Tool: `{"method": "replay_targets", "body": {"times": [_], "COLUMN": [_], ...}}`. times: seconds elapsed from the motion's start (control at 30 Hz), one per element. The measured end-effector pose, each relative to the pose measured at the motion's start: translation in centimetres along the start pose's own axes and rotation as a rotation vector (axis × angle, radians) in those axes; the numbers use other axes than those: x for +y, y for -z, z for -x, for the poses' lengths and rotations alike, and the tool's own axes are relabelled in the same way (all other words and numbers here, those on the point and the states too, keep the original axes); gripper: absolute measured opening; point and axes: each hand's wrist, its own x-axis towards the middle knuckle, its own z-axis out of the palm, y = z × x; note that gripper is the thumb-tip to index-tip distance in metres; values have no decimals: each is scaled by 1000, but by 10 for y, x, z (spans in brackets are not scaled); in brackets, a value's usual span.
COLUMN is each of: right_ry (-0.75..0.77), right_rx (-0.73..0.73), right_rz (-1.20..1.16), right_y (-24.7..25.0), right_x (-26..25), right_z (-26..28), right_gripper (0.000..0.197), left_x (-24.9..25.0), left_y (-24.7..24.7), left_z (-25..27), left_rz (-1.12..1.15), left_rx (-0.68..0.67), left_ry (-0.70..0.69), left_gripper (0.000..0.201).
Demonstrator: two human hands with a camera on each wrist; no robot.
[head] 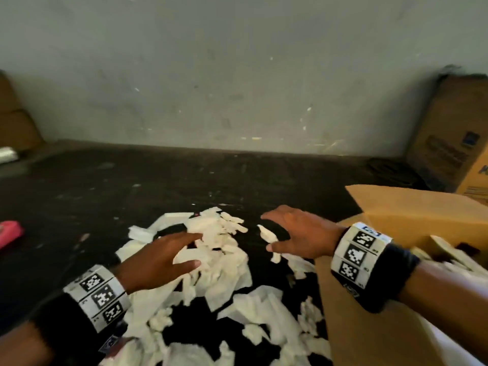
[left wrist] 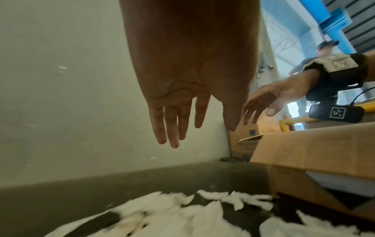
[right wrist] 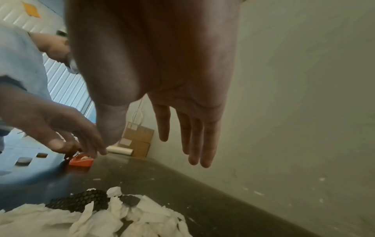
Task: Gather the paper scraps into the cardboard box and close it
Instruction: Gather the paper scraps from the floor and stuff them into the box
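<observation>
White paper scraps [head: 219, 260] lie heaped on the dark floor [head: 132, 186] in front of me, also seen as paper scraps [left wrist: 182, 213] and paper scraps [right wrist: 113, 214] in the wrist views. My left hand [head: 169, 257] hovers over the left of the pile with straight fingers [left wrist: 172, 128], holding nothing. My right hand [head: 295, 239] hovers over the right of the pile, fingers [right wrist: 194, 136] spread, empty. An open cardboard box [head: 375, 318] stands at the right under my right forearm, with scraps inside it and a flap [head: 412, 207] raised.
A grey wall [head: 237, 75] closes the floor at the back. Another cardboard box [head: 449, 133] stands in the right corner. A pink object [head: 9, 232] lies at the left, an orange tape dispenser [right wrist: 81, 162] too. A person [left wrist: 316, 64] stands beyond the box.
</observation>
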Motion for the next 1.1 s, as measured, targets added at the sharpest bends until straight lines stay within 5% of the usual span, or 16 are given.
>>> {"method": "replay_targets", "body": {"times": [0.13, 0.33, 0.57, 0.87, 1.1], "right_ry": [-48, -151, -172, -121, 21], "right_rx": [-85, -244, -187, -380, -417], "right_rz": [-42, -150, -82, -54, -40], "right_y": [-50, -115, -117, -151, -186], "right_x": [-36, -48, -35, -2, -12], "right_z": [-69, -111, -178, -294, -304], "right_gripper": [86, 120, 131, 137, 139], "left_x": [-90, -154, -197, -229, -234], "left_y": [4, 1, -12, -42, -73], "left_z": [28, 23, -41, -115, -126], "left_rz": [-2, -35, -173, -126, -85], "left_rx": [-43, -193, -247, -453, -507], "left_ry": [162, 330, 284, 313, 257], "left_gripper": [91, 104, 132, 136, 144]}}
